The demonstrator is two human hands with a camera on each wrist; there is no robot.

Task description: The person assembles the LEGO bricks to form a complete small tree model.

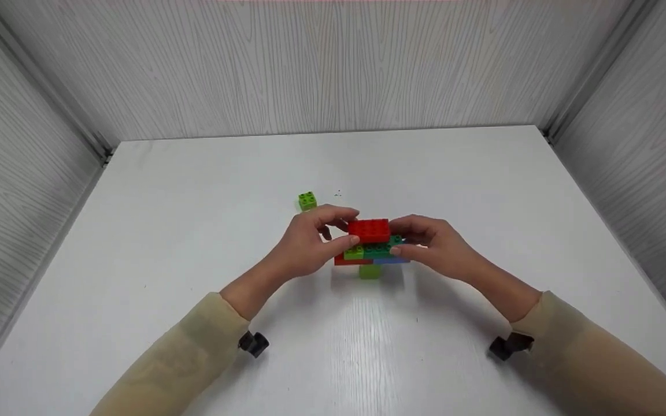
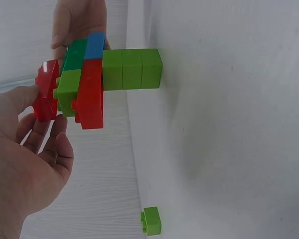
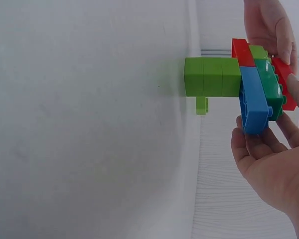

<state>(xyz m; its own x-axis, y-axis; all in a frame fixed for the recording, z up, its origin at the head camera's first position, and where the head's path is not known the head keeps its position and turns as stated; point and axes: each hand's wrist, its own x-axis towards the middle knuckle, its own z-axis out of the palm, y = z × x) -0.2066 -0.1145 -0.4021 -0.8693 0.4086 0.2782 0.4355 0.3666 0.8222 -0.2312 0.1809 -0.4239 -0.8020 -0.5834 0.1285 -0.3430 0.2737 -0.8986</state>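
A toy brick build stands upright on the white table. Its stem is a light green column (image 2: 132, 69) of three stacked bricks. Across the stem lie a lower red brick (image 2: 91, 99) and a blue brick (image 3: 254, 102), with a light green brick (image 1: 354, 252) and a dark green brick (image 1: 378, 250) above them. My left hand (image 1: 313, 242) pinches the upper red brick (image 1: 369, 231), tilted over the top layer in the left wrist view. From the other side, my right hand (image 1: 437, 248) grips the build's dark green end, thumb in front and fingers behind.
A loose light green brick (image 1: 307, 201) sits on the table (image 1: 194, 190) just beyond my left hand. Pale wood-grain panels (image 1: 333, 69) rise at the back and both sides. A small black device (image 1: 254, 344) hangs at each wrist.
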